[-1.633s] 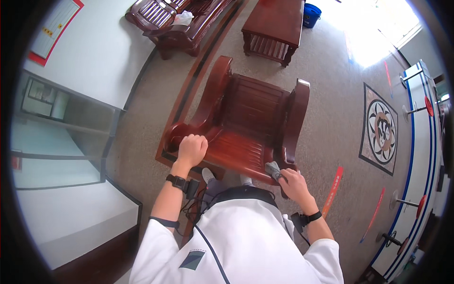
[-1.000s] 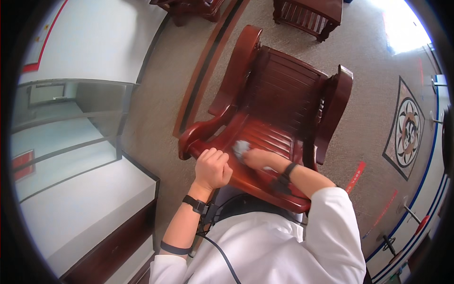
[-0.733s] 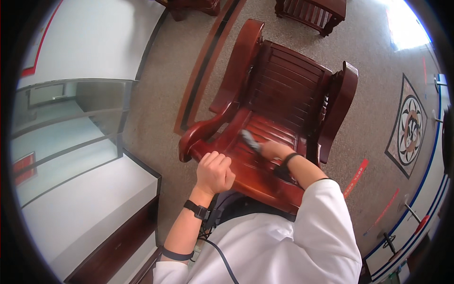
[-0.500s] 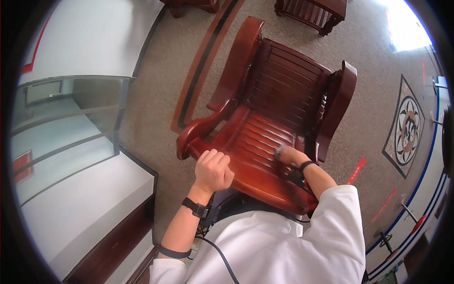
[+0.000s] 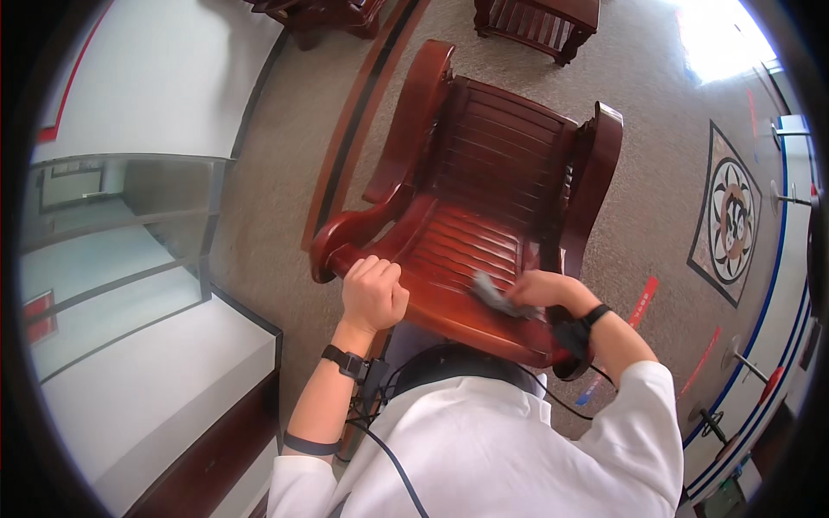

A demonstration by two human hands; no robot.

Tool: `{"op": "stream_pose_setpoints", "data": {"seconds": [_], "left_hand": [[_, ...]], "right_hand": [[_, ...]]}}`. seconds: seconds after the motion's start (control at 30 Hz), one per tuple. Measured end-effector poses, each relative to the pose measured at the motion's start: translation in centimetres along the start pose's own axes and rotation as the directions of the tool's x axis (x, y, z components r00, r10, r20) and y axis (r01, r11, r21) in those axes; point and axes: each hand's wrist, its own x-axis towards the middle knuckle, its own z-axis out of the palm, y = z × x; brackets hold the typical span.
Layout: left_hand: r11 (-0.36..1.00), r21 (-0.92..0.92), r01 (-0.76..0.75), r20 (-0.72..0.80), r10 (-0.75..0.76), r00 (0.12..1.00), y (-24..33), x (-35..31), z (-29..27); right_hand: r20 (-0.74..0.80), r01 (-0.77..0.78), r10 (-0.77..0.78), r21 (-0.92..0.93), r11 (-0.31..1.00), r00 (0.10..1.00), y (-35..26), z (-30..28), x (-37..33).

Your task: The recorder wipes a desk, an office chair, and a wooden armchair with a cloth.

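A glossy dark-red wooden armchair [image 5: 449,324] with a slatted seat and back faces me. My right hand [image 5: 546,289] grips a crumpled grey cloth [image 5: 494,298] that lies against the front right part of the seat. The cloth trails out leftward from the fingers. My left hand [image 5: 373,293] is curled in a fist over the front left corner of the chair, beside the rounded end of the armrest [image 5: 332,246]. Its palm side is hidden, so whether it holds anything cannot be seen.
Two more dark wooden furniture pieces stand at the far side, one a slatted table [image 5: 540,22]. A glass-panelled white counter [image 5: 129,250] runs along the left. A patterned medallion [image 5: 732,216] marks the floor at right. Black cables [image 5: 393,453] hang by my body.
My right hand has come nearer the seat's front edge, and more of the grey cloth shows. The left fist stays by the armrest. The whole view has shifted slightly.
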Motion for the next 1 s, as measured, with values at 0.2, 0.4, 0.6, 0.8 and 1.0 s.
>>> {"op": "stream_pose_setpoints", "data": {"seconds": [0.2,0.4,0.6,0.8,1.0], "left_hand": [[0.999,0.001,-0.053,-0.097,0.053,0.994,-0.4,-0.4,0.4],[0.999,0.014,-0.029,-0.085,0.030,0.996,-0.3,-0.1,0.4],[0.999,-0.012,0.031,-0.005,-0.031,1.000,-0.3,-0.8,-0.4],[1.000,-0.015,0.026,0.019,-0.026,0.999,-0.1,0.0,-0.1],[0.999,-0.009,0.038,0.034,-0.038,0.999,-0.2,-0.1,-0.3]], "right_hand": [[-0.163,0.074,-0.105,-0.182,0.981,0.981,0.1,2.1,-1.2],[-0.163,0.598,-0.585,0.043,0.800,0.795,-9.7,2.9,12.6],[-0.208,0.379,-0.399,-0.130,0.916,0.893,-12.6,1.6,24.4],[-0.401,0.063,-0.196,-0.321,0.945,0.895,-1.1,-3.1,33.4],[-0.397,0.189,-0.290,-0.273,0.943,0.871,-5.2,-0.7,30.7]]}}
